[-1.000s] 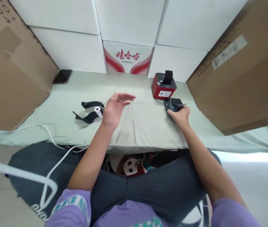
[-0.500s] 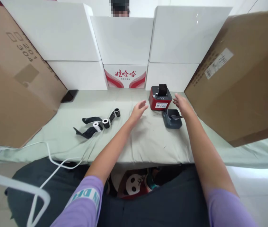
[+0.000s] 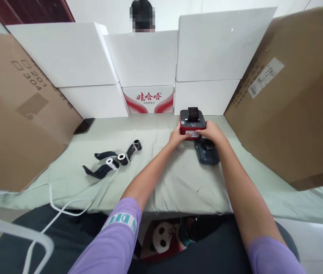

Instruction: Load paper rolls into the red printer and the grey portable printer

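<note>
A small red and black receipt printer (image 3: 192, 125), with a strip of black paper curling from its top, stands on the cloth-covered table. My left hand (image 3: 178, 136) grips its left side, the thumb across the front. On the opposite side my right hand (image 3: 210, 132) grips it, with the thumb on the white front label. Just in front of the red printer, partly under my right hand, sits a smaller dark portable printer (image 3: 207, 154). Farther left lie several small paper rolls (image 3: 123, 159) with black strips trailing from them.
White boxes (image 3: 142, 59) form a wall at the back, with a person's head beyond. Large cardboard boxes stand left (image 3: 30, 114) and right (image 3: 289, 110). A phone (image 3: 84, 126) lies by the left box. A white cable (image 3: 51, 199) hangs over the table's front edge.
Both hands, apart from the red printer before, have closed in on its sides and now hold it. The head view has tilted slightly upward.
</note>
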`<state>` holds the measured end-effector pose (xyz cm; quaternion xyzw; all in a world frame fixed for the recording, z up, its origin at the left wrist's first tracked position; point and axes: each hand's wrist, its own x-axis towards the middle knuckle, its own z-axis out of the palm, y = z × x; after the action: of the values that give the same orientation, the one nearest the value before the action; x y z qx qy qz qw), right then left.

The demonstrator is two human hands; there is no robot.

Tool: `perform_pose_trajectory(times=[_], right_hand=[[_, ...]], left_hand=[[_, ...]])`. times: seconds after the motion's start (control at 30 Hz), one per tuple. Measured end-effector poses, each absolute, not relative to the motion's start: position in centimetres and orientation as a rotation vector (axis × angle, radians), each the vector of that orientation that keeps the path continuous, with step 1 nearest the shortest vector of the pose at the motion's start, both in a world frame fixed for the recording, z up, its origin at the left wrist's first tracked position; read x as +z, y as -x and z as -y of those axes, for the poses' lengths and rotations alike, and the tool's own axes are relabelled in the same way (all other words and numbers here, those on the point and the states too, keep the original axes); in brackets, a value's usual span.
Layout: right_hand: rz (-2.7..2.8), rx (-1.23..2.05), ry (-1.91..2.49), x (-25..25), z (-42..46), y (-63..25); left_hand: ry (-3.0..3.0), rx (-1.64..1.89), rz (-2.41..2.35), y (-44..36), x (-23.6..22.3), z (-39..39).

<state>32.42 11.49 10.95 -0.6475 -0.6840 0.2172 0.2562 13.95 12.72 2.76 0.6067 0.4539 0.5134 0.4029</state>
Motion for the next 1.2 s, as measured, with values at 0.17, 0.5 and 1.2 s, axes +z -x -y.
perform_pose_trajectory(times=[0.17, 0.5, 1.2], right_hand=[[1.948, 0.430, 1.729, 12.5, -8.9, -28.7], [2.078, 0.455, 1.626, 12.8, 2.4, -20.1], [1.920, 0.887, 1.365, 7.3, 7.2, -23.7]], left_hand=[[-1.529, 1.334, -1.184, -10.4, 3.5, -10.0], [-1.501, 1.445, -1.317, -0.7, 3.9, 3.4], [-0.798, 1.323, -1.233, -0.6, 5.7, 5.8]])
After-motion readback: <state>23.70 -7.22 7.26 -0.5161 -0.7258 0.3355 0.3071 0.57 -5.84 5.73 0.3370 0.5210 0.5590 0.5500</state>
